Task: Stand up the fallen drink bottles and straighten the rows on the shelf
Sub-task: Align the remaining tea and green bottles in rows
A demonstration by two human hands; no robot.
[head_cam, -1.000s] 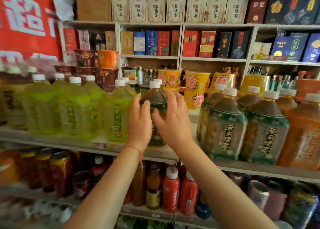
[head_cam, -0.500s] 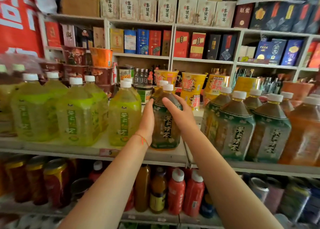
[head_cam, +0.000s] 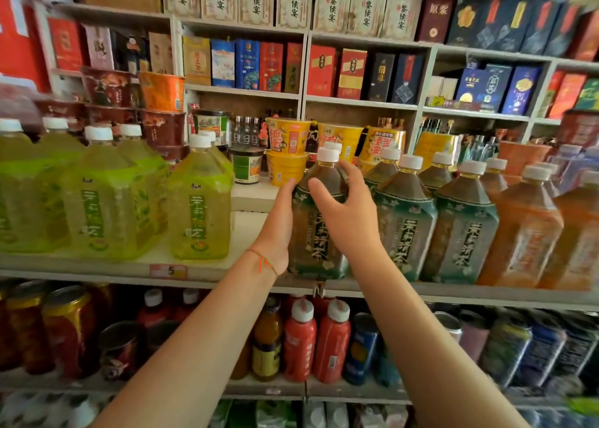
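The shelf (head_cam: 97,267) carries large drink bottles in rows: yellow-green bottles (head_cam: 199,201) on the left, dark tea bottles (head_cam: 405,220) in the middle, orange bottles (head_cam: 522,230) on the right. Between the green row and the tea row there is a gap of bare shelf. One dark tea bottle (head_cam: 319,233) stands upright at the front edge, just beside its own row. The left hand (head_cam: 278,230) lies flat against its left side. The right hand (head_cam: 346,214) wraps the shoulder, fingers curled around under the white cap (head_cam: 328,154). So both hands press on this bottle. I judge the step is straightening, not lifting. Next move probably needs a small push right, to close against the neighbour.
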